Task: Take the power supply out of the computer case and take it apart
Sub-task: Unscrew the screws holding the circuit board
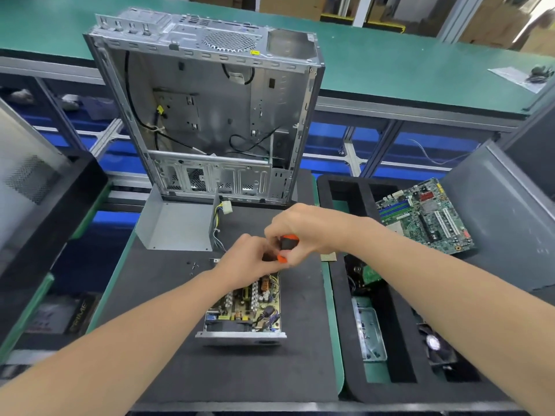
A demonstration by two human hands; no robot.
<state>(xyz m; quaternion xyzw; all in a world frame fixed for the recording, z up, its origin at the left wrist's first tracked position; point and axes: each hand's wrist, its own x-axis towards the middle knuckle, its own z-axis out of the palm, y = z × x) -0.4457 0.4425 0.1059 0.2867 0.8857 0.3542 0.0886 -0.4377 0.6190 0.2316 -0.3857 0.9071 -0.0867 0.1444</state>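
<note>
The power supply [243, 307] lies open on the black mat, its circuit board, coil and capacitors showing. Its grey metal cover [177, 226] sits apart at the mat's back left, with a wire bundle and white connector [225, 208] beside it. The computer case [207, 115] stands open behind, stripped inside. My right hand [303, 229] grips an orange and black screwdriver [286, 247] over the far end of the power supply. My left hand [249, 259] is curled around the lower part of the tool there; the tip is hidden.
Loose screws [193, 265] lie on the mat left of my hands. A black foam tray [339, 280] at the right holds a green motherboard [426, 214], a fan and other parts. Another case [33, 181] stands at the left.
</note>
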